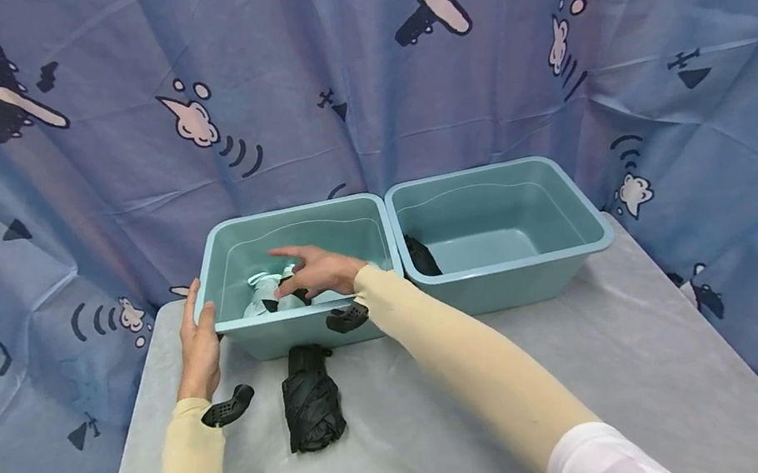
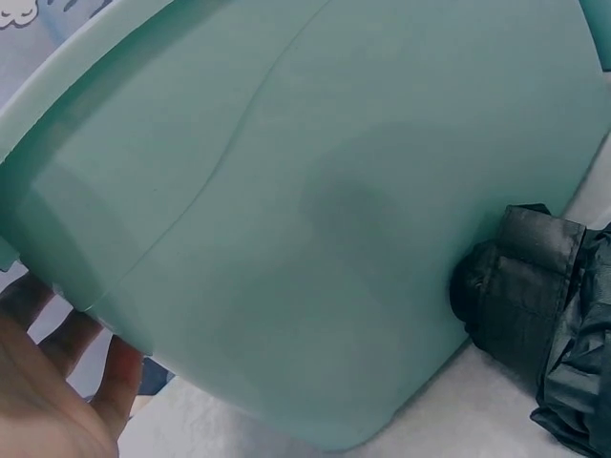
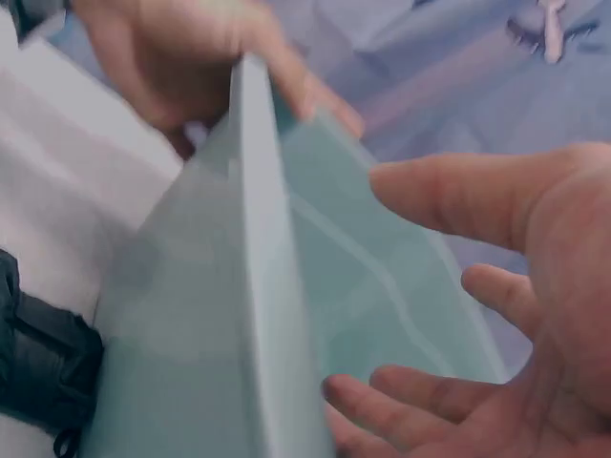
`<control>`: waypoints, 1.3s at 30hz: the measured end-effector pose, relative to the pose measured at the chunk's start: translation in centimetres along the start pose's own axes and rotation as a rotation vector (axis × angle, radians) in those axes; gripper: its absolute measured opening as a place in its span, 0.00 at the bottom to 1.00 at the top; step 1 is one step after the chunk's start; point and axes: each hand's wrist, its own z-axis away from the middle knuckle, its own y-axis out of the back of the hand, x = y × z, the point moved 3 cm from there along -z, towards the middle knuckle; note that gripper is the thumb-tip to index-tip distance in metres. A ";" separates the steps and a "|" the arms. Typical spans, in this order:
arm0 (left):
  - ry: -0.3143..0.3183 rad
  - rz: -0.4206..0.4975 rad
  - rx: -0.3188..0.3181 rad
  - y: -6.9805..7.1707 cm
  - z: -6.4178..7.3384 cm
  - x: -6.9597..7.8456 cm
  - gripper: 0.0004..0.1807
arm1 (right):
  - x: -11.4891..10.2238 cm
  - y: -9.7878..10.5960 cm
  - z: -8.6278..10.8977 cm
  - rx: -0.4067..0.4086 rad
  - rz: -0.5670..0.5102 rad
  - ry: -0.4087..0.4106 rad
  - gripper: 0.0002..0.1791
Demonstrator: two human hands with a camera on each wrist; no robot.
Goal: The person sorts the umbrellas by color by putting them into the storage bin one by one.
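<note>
My left hand grips the left end of the left teal bin, thumb at the rim and fingers along the outer wall. My right hand reaches over the front rim into that bin, its fingers spread and holding nothing. Below it in the bin lies a pale mint and black bundle, partly hidden by the hand. A black folded umbrella lies on the table in front of the bin; the left wrist view shows its end close to the bin's wall.
A second teal bin stands right beside the first, rims side by side. Inside it, a dark object leans at the left wall. Both bins stand on a grey cloth-covered table before a blue patterned curtain.
</note>
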 end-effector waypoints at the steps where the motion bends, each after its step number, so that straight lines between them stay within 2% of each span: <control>1: -0.002 -0.001 -0.001 0.0 0.0 0.0 0.31 | -0.3 0.1 0.7 -0.001 0.009 0.019 0.46; 6: -0.006 -0.001 -0.003 0.1 -0.1 0.0 0.31 | -0.9 0.2 4.8 0.019 0.063 0.140 0.43; 10: 0.005 0.007 -0.009 0.0 -0.2 -0.1 0.31 | -0.6 -0.5 8.3 0.054 0.141 0.253 0.42; 14: 0.010 0.022 -0.017 0.1 -0.4 -0.2 0.31 | 0.6 -1.8 11.0 0.068 0.191 0.354 0.41; 17: 0.011 0.029 -0.018 0.1 -0.5 -0.2 0.31 | 2.3 -2.8 12.0 0.055 0.211 0.364 0.40; 22: 0.006 0.030 -0.021 0.2 -0.4 -0.3 0.31 | 6.2 -4.7 11.4 0.042 0.274 0.251 0.40; 25: -0.004 0.035 -0.023 0.1 -0.3 -0.2 0.31 | 8.6 -5.9 10.1 0.034 0.303 0.165 0.40; 29: -0.005 0.043 -0.025 0.1 -0.2 -0.2 0.31 | 10.8 -7.4 8.2 0.043 0.350 0.106 0.42; 35: -0.013 0.047 -0.022 0.1 -0.2 -0.2 0.31 | 11.6 -9.1 6.5 0.111 0.490 0.059 0.45; 39: -0.013 0.053 -0.024 0.0 -0.2 -0.3 0.31 | 11.6 -9.9 6.0 0.154 0.541 0.011 0.46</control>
